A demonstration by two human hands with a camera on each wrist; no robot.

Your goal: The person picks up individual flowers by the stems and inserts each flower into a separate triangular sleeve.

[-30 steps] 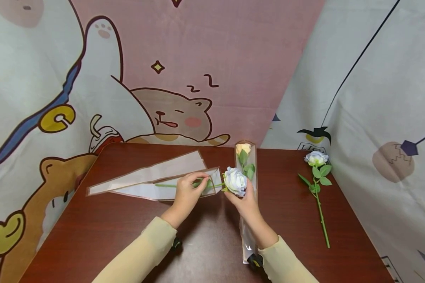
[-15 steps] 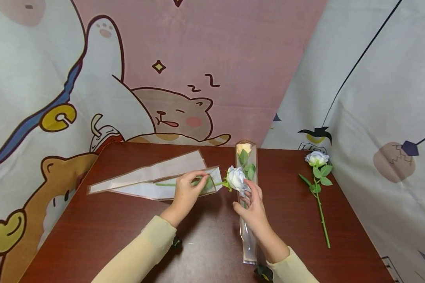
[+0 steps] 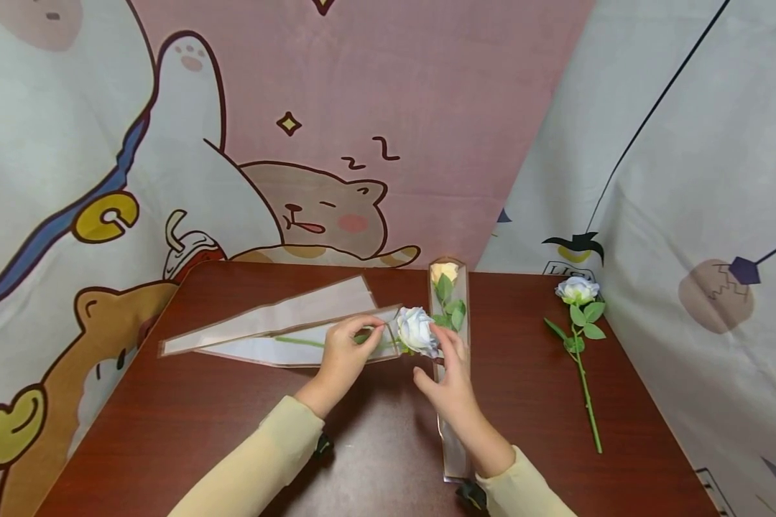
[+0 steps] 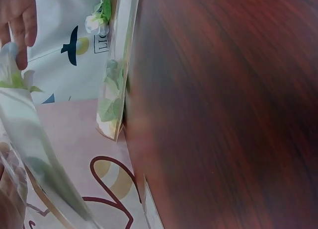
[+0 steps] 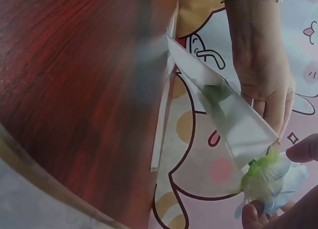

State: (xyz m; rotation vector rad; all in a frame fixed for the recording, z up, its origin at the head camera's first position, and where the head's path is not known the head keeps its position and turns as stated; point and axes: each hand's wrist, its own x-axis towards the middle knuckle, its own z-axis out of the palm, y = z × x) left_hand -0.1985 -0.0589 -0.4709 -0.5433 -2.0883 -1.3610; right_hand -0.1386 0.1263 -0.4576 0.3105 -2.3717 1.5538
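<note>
A pale blue-white rose (image 3: 414,329) points right from the mouth of a clear-and-white flower sleeve (image 3: 252,350), its green stem showing inside. My left hand (image 3: 345,352) pinches the sleeve's edge near the mouth between thumb and fingertips. On the bloom's right side rest the fingers of my right hand (image 3: 451,380), with the thumb held apart from it. The right wrist view shows the bloom (image 5: 266,182) right at the mouth of the sleeve (image 5: 243,134), green sepals at the rim. In the left wrist view, the sleeve (image 4: 42,144) slants up off the table.
A wrapped cream rose (image 3: 444,271) lies upright in its own sleeve (image 3: 454,452) beneath the right hand. Another empty sleeve (image 3: 297,309) lies behind the left hand. At the right, a loose blue-white rose (image 3: 578,291) rests on the brown table (image 3: 524,402). Printed cloth (image 3: 465,129) hangs behind.
The rose has moved left, its bloom now up against the sleeve's mouth. My right hand has loosened from under the bloom and followed it left; the left hand stays in place.
</note>
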